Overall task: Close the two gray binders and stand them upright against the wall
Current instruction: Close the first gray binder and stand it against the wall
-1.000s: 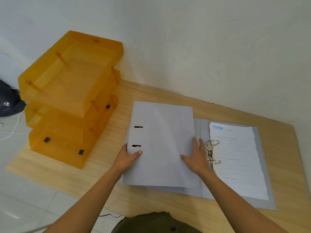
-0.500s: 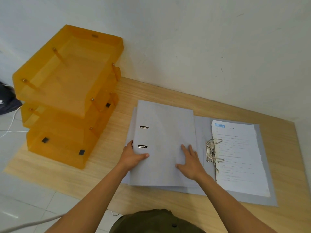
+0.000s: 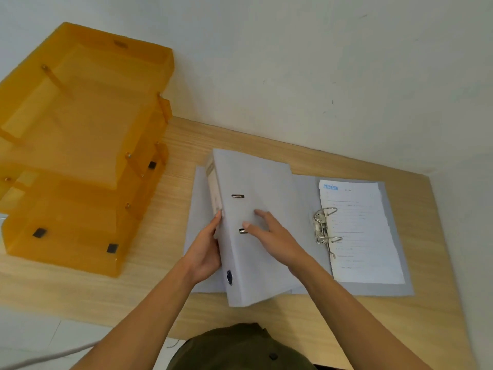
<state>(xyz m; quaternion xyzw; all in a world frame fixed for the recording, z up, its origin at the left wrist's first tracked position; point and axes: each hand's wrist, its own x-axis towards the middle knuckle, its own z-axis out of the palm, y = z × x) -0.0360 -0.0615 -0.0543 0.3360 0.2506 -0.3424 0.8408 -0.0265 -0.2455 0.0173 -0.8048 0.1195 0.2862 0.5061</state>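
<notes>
A closed gray binder (image 3: 256,257) is tilted up off the wooden table, its spine facing left and its front cover facing me. My left hand (image 3: 205,249) grips the spine side. My right hand (image 3: 269,236) lies flat on the cover near the two metal slots. Under it lies a second gray binder (image 3: 301,193), open flat, with its metal ring mechanism (image 3: 324,228) and a stack of printed paper (image 3: 360,231) on the right half. The white wall (image 3: 293,76) rises just behind the table.
An orange three-tier plastic letter tray (image 3: 80,145) stands at the table's left end against the wall. The wooden table (image 3: 266,140) ends at the right near the open binder's edge. White floor and a cable show at the lower left.
The top binder has gone from lying flat to tilted up on its edge, spine now showing. My left hand shifted onto the spine and my right hand slid left across the cover.
</notes>
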